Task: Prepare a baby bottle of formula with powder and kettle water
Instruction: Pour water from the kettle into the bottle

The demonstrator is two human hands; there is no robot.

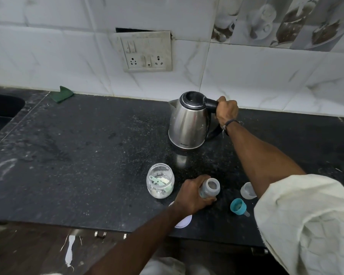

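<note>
While the right hand [226, 112] grips the black handle of an upright stainless-steel kettle [189, 122], spout pointing left, the left hand [193, 195] clasps a clear, open-mouthed baby bottle [210, 188] standing near the black granite counter [87, 155]'s front edge, beside an uncapped glass powder jar [160, 180].

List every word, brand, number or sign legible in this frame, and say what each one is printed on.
Steel electric kettle with black lid and handle: a small dark brand mark near its base, too blurred to read.
Clear baby bottle with its top off: coloured printing on its side, mostly covered by the left hand; unreadable.
White wall switch and socket plate: no lettering visible.
Clear glass powder jar holding a green scoop: no label visible.
Nothing in this frame can be read.
</note>
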